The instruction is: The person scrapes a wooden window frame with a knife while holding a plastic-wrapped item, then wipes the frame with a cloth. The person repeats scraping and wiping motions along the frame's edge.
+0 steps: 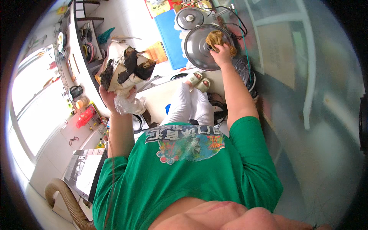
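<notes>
On the left, my left hand (pixel 108 99) grips a crumpled, pale paper-like piece (pixel 117 67) with large black, charred-looking patches. A clear plastic bag (pixel 129 104) hangs bunched at the same hand. Over to the right, my right hand (pixel 223 56) has its fingers on a bunched brown cloth (pixel 216 38). The cloth lies against a large round metal lid (pixel 195 47) with a dark rim. My thumb is close to the lid's central knob; whether it grips the knob is hard to tell.
Beyond the large lid is a smaller lid (pixel 185 19) with a pale knob. A blue board (pixel 171 40) and a wooden board (pixel 157 51) stand nearby. Shelves at left hold stacked plates (pixel 88 53). Frosted glass (pixel 287 86) lines the right side; black cables (pixel 241 31) hang there.
</notes>
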`<state>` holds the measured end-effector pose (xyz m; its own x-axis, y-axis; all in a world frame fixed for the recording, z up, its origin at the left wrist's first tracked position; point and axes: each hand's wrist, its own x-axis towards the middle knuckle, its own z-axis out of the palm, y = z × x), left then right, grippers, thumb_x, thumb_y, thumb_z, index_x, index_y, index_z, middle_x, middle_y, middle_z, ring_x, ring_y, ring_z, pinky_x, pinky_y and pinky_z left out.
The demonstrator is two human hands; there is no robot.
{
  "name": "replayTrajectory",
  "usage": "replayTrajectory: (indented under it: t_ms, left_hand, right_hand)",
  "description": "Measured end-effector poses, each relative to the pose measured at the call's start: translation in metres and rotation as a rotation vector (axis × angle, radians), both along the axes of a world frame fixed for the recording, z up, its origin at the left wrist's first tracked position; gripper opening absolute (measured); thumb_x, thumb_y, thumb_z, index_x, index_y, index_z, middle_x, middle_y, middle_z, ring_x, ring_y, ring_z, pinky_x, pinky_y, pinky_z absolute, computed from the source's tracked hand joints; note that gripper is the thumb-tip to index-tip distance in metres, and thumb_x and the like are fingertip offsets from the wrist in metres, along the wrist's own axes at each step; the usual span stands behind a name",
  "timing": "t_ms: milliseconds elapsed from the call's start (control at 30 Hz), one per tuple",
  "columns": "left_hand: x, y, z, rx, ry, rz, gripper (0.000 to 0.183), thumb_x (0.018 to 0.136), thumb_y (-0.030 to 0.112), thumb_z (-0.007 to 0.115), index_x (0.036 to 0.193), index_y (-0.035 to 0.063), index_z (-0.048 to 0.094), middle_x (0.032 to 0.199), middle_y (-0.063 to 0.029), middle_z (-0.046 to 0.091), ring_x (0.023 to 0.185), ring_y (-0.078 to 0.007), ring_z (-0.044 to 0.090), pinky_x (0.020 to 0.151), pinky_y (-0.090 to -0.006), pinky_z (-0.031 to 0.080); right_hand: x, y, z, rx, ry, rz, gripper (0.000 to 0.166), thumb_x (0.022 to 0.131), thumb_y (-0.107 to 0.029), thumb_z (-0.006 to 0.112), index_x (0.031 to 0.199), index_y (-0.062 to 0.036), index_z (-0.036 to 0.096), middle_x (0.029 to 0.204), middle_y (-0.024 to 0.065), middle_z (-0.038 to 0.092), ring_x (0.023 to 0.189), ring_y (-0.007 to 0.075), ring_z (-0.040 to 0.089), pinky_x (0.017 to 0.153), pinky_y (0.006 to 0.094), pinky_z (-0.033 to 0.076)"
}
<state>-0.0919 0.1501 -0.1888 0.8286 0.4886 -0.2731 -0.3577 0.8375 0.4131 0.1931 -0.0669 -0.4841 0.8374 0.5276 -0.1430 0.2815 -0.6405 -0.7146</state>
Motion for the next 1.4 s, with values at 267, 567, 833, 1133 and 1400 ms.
replayTrajectory:
  t_ms: [267,567,833,1133,1400]
  left_hand:
    - [-0.022,0.002,-0.026,0.018,0.126,0.056,0.066,0.080,0.054,0.052,0.131,0.0125,0.048,0.130,-0.0123,0.052,0.114,-0.0340,0.054,0.086,-0.0495,0.050]
    - [0.014,-0.021,0.039,0.067,0.162,0.115,0.065,0.083,0.053,0.045,0.129,0.0069,0.046,0.115,-0.0175,0.058,0.066,-0.0304,0.060,0.049,-0.0350,0.049]
    - [0.026,-0.031,0.117,0.087,-0.229,-0.193,0.059,0.084,0.050,0.050,0.128,0.0116,0.048,0.122,-0.0112,0.056,0.089,-0.0285,0.062,0.054,-0.0354,0.050]
    - [0.076,-0.030,0.166,0.104,-0.476,-0.581,0.062,0.084,0.049,0.048,0.132,0.0089,0.044,0.121,-0.0119,0.056,0.078,-0.0253,0.061,0.046,-0.0330,0.044]
    - [0.101,-0.102,0.221,0.148,-0.180,-0.501,0.067,0.084,0.055,0.045,0.134,0.0105,0.041,0.118,-0.0163,0.055,0.063,-0.0239,0.057,0.045,-0.0318,0.045]
  right_hand:
    - [0.034,0.013,-0.032,0.066,0.222,-0.178,0.040,0.064,-0.026,0.077,0.090,0.0020,0.064,0.081,0.0160,0.065,0.077,0.0293,0.064,0.072,0.0371,0.051]
    - [-0.021,-0.028,0.168,0.660,0.684,-0.314,0.040,0.066,-0.005,0.072,0.104,0.0018,0.058,0.093,0.0108,0.064,0.081,0.0209,0.062,0.077,0.0325,0.050]
    - [-0.136,-0.129,0.335,0.768,0.884,-0.243,0.031,0.083,-0.006,0.064,0.113,-0.0004,0.054,0.097,0.0097,0.060,0.085,0.0173,0.061,0.071,0.0290,0.055]
    - [-0.236,-0.254,0.537,0.859,-0.283,-0.614,0.038,0.073,-0.004,0.070,0.106,-0.0053,0.050,0.096,0.0064,0.057,0.088,0.0130,0.057,0.076,0.0296,0.051]
    - [-0.341,-0.339,0.670,0.313,-1.677,-1.006,0.046,0.068,0.001,0.070,0.108,-0.0093,0.050,0.104,0.0111,0.057,0.093,0.0229,0.055,0.086,0.0393,0.048]
